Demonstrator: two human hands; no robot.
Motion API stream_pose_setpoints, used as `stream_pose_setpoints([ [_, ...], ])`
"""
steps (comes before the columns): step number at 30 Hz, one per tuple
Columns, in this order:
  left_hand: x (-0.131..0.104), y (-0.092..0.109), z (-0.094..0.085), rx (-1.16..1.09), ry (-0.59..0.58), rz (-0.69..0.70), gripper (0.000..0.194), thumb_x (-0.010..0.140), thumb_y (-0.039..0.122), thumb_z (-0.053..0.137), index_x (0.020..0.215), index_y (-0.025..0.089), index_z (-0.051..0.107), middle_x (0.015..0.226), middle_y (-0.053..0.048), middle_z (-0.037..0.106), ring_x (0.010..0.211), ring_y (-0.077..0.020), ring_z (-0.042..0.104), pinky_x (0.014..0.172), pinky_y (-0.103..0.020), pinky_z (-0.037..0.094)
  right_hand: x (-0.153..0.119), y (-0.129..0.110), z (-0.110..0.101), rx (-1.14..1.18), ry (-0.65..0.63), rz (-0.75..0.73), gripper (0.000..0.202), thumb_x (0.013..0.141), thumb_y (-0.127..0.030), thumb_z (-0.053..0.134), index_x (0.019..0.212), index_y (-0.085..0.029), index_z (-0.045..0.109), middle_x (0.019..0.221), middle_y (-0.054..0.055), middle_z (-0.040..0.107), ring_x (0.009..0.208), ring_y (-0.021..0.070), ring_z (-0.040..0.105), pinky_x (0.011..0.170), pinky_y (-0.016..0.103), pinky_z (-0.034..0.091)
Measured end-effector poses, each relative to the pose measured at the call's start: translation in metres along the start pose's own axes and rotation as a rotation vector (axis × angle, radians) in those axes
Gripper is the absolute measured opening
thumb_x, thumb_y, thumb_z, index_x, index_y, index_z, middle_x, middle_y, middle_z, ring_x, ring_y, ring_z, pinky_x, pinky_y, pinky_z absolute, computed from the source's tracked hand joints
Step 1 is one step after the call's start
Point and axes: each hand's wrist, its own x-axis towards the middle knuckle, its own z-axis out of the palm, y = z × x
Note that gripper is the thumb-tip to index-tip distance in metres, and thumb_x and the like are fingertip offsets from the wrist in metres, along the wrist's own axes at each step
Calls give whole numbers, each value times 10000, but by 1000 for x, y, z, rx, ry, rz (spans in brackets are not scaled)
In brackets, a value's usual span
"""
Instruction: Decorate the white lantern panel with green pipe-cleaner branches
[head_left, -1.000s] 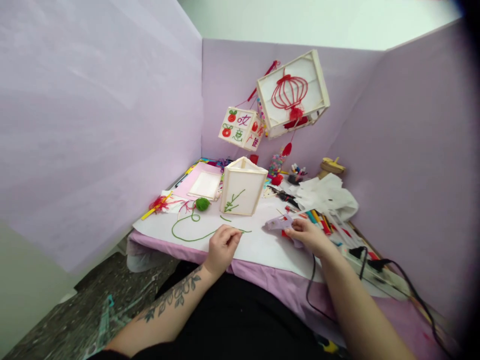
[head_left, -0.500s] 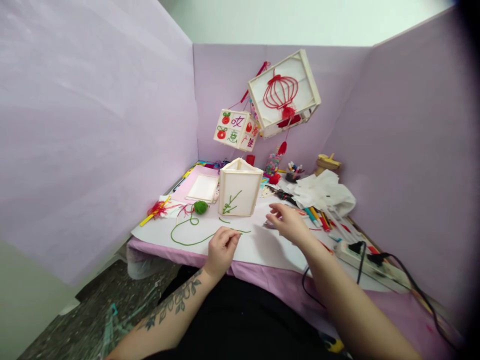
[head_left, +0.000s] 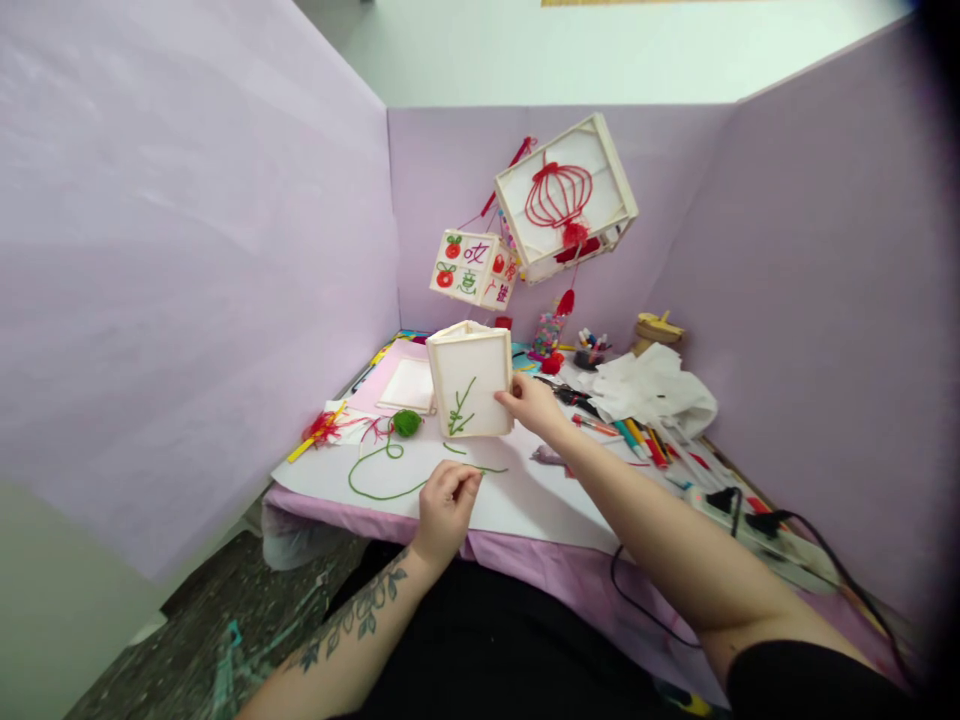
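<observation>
My right hand [head_left: 534,405] grips the right edge of a white three-sided paper lantern [head_left: 487,365] with pale stick edges. Green yarn forms a bamboo-like sprig low on its front panel. Closed in a pinch, my left hand [head_left: 448,500] is just above the table's front part, with a tiny bit of green yarn at its fingertips. A long green strand [head_left: 375,497] runs from a green yarn ball [head_left: 406,423] toward this hand, which hides part of it. Just below the lantern lies a short green snippet [head_left: 454,449].
Two decorated lanterns, one with a red lantern design [head_left: 559,195] and one with characters [head_left: 466,270], hang above the back. Markers [head_left: 637,440], crumpled white sheets [head_left: 656,385] and a power strip [head_left: 787,555] lie right. A flat white frame [head_left: 406,385] and red threads [head_left: 322,428] lie left.
My right hand has moved left and taken hold of the lantern's right edge. The lantern has shifted and turned slightly. My left hand keeps its pinch in nearly the same place.
</observation>
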Motion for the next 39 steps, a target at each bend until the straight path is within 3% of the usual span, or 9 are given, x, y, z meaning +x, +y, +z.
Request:
stream_pose_setpoints([
  [6,27,23,-30,40,16,65,74,893,175,601,851,191,660,758,-12,612,672,-124,583,601,-223,482,-10,-16,-50,255,-71,56,184,759,-335,658,750,-200,534,665,9,629,567,143,580,471,227,428],
  [10,70,45,-56,166,-91,303,116,899,141,583,965,203,655,855,-31,633,783,-144,616,704,-246,507,-31,-22,-71,426,-168,137,210,775,-352,654,713,-202,520,540,-15,574,452,112,524,407,213,399],
  [13,112,58,-70,336,-293,572,139,923,156,533,988,187,652,862,-53,649,807,-175,626,737,-281,512,-40,-25,-78,498,-272,221,235,759,-342,682,663,-196,524,465,-30,529,389,88,466,368,198,350],
  [16,152,76,-75,576,-539,815,209,938,158,462,939,184,669,837,-51,655,718,-176,606,626,-276,465,-42,-30,-86,528,-365,296,237,731,-340,733,673,-175,573,453,-29,528,364,71,437,341,185,315],
  [21,196,115,-66,907,-1002,809,213,864,53,517,802,188,670,802,-26,650,731,-161,591,576,-260,378,-44,-44,-105,538,-494,410,224,763,-281,751,691,-154,581,421,-47,498,341,45,405,328,156,287],
  [26,211,138,-52,976,-1248,818,211,782,4,576,725,196,644,794,-2,654,758,-154,586,537,-284,323,-47,-57,-115,550,-526,442,211,829,-204,696,674,-151,563,412,-51,489,334,37,406,325,139,294],
  [39,209,146,-33,1046,-1413,908,226,819,34,561,730,191,697,772,-26,677,711,-165,572,528,-321,293,-43,-47,-106,618,-624,446,219,795,-234,732,661,-142,587,418,-47,510,326,33,419,300,121,320],
])
